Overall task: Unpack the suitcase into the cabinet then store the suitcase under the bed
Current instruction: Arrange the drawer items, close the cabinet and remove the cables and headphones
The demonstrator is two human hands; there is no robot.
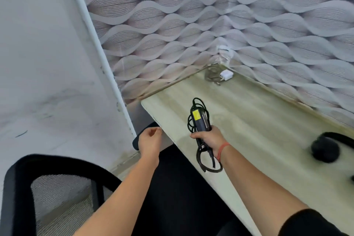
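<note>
over the pale desk [249,120] my right hand [208,140] grips a black power brick [200,120], cable looped; left hand [150,140] loosely curled, empty. white charger [226,75] in the corner.

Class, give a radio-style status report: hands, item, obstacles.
Right hand grips black power adapter, cable coiled, over desk. Left hand empty, loosely curled. Headphones, white charger on desk, clear of hands.

No legible text; yellow label [196,115] on the black power adapter [201,120], perhaps printed.
</note>
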